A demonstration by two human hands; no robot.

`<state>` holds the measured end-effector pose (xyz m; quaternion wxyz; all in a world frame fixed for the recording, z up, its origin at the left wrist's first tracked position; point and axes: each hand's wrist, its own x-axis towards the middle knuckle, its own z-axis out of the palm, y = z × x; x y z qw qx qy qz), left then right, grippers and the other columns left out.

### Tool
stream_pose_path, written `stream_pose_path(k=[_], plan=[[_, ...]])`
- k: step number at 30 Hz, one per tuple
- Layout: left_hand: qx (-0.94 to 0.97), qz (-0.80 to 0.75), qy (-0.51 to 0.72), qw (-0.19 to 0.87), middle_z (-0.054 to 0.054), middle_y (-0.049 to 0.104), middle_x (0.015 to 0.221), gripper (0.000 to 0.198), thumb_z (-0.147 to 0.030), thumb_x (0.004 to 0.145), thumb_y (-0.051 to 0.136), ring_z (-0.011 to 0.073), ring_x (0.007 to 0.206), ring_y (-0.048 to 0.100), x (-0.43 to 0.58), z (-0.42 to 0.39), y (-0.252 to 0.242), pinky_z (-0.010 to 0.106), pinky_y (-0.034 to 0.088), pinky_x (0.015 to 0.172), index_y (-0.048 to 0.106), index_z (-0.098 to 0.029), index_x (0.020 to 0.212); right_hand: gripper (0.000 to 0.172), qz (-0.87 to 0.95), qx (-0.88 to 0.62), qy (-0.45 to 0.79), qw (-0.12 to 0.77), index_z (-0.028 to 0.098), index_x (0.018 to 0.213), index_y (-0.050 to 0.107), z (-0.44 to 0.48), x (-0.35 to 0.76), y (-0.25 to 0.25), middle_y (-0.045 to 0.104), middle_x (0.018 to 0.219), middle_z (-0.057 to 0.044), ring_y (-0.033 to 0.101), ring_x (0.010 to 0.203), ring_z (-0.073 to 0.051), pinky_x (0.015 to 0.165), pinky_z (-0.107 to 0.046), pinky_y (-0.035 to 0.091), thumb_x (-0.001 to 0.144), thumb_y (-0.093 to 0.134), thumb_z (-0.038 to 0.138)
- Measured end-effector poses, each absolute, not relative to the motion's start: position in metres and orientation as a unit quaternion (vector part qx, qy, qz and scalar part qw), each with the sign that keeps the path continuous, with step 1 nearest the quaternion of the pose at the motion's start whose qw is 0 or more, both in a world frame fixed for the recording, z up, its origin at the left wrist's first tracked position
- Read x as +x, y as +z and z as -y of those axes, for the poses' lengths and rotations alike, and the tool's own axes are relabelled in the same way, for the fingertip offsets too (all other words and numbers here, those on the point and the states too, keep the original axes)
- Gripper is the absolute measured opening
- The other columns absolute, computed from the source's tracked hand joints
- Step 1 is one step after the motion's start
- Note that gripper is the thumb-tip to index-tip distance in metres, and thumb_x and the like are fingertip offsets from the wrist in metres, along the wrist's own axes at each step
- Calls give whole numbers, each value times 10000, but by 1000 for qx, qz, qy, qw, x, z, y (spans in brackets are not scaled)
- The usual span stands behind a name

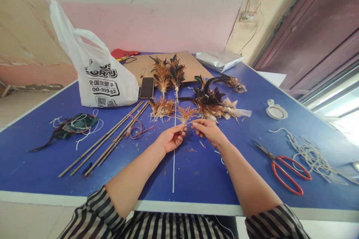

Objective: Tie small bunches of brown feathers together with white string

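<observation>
Pinched in the fingers of my left hand is a small bunch of orange-brown feathers, tips pointing away from me. My right hand is just to its right, thumb and forefinger closed on what looks like a thin pale feather, its far end close to the bunch. Beyond my hands lies a row of loose brown feathers. A larger heap of dark and tan feathers lies behind my right hand. Two tied feather bundles rest farther back on a sheet of cardboard.
On the left are a white plastic bag, a phone, several thin sticks and a dark green feathered bundle. Red-handled scissors, white string and a tape roll lie to the right on the blue table.
</observation>
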<state>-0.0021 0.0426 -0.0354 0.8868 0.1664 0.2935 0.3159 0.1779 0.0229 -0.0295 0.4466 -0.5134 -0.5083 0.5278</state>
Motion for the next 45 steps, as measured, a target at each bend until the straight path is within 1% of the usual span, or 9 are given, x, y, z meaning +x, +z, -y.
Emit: stream_pose_path(k=[11, 17, 20, 23, 25, 30, 34, 38, 45], plan=[[221, -269, 272, 897, 12, 538, 628, 88, -125, 736, 576, 6, 481, 478, 0, -34, -27, 64, 348, 381, 610, -89, 808, 248, 483, -512, 550, 449, 137, 699, 571, -21, 166, -30, 483, 489, 49, 397, 424, -47, 401, -175, 280, 637, 638, 367], [525, -323, 126, 777, 43, 586, 545, 197, -269, 642, 666, 53, 406, 498, 0, -25, -24, 139, 384, 381, 644, -79, 688, 260, 529, -428, 632, 371, 146, 687, 547, -16, 176, -22, 518, 557, 29, 432, 444, -65, 435, -201, 333, 640, 628, 388], [570, -365, 141, 723, 42, 583, 514, 219, -300, 624, 671, 67, 392, 503, 0, -27, -28, 156, 398, 382, 630, -85, 621, 174, 638, -443, 539, 327, 147, 714, 582, -8, 178, -6, 547, 608, 8, 479, 522, -87, 507, -221, 381, 701, 583, 320], [491, -395, 232, 741, 31, 572, 520, 183, -255, 633, 671, 49, 403, 496, 0, -34, -32, 135, 393, 388, 623, -79, 625, 104, 751, -437, 341, 358, 157, 703, 596, 3, 168, 10, 593, 736, -31, 528, 690, -126, 649, -261, 413, 741, 534, 232], [411, -380, 278, 781, 18, 558, 521, 126, -197, 650, 660, 34, 411, 490, 0, -37, -32, 117, 395, 403, 627, -76, 669, 112, 771, -424, 285, 380, 164, 737, 592, 8, 159, 14, 607, 762, -36, 537, 719, -127, 675, -267, 419, 769, 489, 196], [234, -375, 306, 843, 29, 561, 555, 79, -72, 742, 529, 41, 461, 532, 2, -39, -27, 85, 392, 391, 607, -75, 727, 145, 662, -451, 408, 439, 161, 792, 534, 3, 144, -5, 579, 605, 2, 505, 499, -83, 491, -213, 412, 809, 440, 271], [159, -370, 317, 859, 27, 547, 568, 107, -68, 766, 487, 39, 457, 515, 1, -41, -29, 84, 374, 361, 589, -82, 736, 193, 562, -452, 480, 499, 168, 756, 496, -9, 142, -23, 600, 672, -15, 550, 545, -96, 521, -236, 457, 789, 467, 356], [120, -351, 306, 877, 22, 524, 565, 72, -108, 761, 519, 30, 439, 481, -4, -48, -32, 83, 343, 338, 575, -67, 744, 180, 546, -463, 471, 515, 171, 768, 520, -12, 142, -28, 591, 658, 0, 549, 551, -98, 566, -259, 472, 752, 519, 351], [121, -358, 309, 873, 26, 534, 576, 91, -162, 749, 552, 46, 449, 484, -7, -48, -26, 125, 388, 381, 582, -76, 760, 182, 637, -511, 353, 457, 174, 815, 608, -7, 141, -28, 597, 684, -17, 515, 572, -111, 560, -252, 428, 700, 572, 311]])
